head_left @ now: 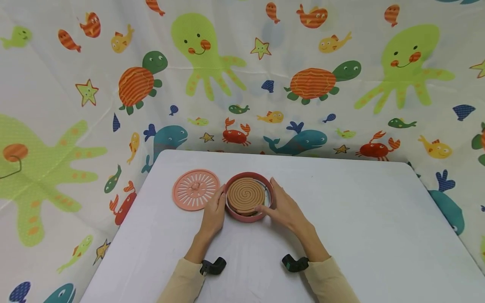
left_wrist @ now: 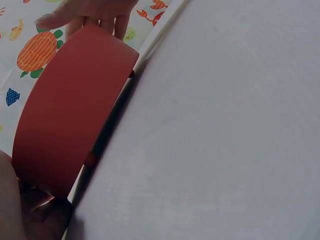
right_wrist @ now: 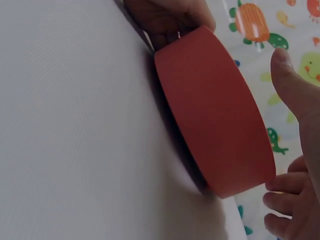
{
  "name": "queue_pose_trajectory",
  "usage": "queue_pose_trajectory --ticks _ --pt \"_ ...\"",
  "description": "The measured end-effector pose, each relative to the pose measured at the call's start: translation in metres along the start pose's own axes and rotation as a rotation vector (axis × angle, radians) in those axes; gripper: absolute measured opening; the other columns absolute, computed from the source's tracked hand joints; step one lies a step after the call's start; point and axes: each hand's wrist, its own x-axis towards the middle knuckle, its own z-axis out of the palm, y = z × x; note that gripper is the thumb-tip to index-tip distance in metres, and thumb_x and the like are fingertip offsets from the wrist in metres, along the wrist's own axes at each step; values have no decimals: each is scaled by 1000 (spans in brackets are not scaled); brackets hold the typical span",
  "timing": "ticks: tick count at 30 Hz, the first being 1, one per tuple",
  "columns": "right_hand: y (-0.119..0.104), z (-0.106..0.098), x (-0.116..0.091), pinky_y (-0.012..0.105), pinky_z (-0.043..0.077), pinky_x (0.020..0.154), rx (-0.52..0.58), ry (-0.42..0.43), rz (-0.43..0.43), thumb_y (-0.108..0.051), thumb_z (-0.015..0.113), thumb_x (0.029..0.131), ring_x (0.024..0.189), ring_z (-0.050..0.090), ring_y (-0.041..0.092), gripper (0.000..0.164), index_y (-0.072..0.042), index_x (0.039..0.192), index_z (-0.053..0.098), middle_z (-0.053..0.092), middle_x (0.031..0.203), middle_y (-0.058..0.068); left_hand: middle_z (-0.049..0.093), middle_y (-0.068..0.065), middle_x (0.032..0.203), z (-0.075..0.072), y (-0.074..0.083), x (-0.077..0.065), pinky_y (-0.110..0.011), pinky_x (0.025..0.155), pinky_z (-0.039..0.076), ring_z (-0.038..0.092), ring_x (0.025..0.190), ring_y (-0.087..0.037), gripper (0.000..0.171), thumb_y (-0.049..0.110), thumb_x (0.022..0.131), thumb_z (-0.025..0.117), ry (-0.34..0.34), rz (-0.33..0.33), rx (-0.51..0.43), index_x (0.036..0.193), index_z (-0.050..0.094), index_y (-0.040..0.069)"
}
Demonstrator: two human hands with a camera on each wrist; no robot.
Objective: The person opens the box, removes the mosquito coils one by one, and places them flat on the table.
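A round red mosquito coil holder (head_left: 248,219) stands on the white table between both hands, its plain curved side filling much of each wrist view. Inside it lies a stack of brown spiral mosquito coils (head_left: 246,195). My left hand (head_left: 214,213) holds the holder's left side, its fingers bent against the wall in the right wrist view. On the other side, my right hand (head_left: 285,208) touches the wall with its fingertips. Its thumb (right_wrist: 284,70) sticks up away from the wall and overlaps the coils' edge in the head view.
To the left of the holder, a coral slotted round lid (head_left: 195,190) lies flat, close by my left hand. Behind the white table (head_left: 363,219) hangs a curtain (head_left: 242,38) printed with sea animals.
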Motion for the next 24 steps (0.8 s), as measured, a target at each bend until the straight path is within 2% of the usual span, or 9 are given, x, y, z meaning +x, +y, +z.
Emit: queue_pose_trajectory --ticks 16,24 --pt "-17 -1 9 58 33 118 -2 138 -47 -57 75 82 150 32 37 105 -6 159 25 31 163 16 55 -15 147 2 -1 -2 -47 118 38 48 141 -28 43 22 108 41 18 26 2 145 51 2" --pt "-26 0 12 58 37 115 8 157 -58 -54 76 82 148 36 37 101 -7 158 29 36 161 16 55 -16 147 1 -2 -2 -48 117 39 48 141 -28 44 23 109 40 15 31 7 145 50 1"
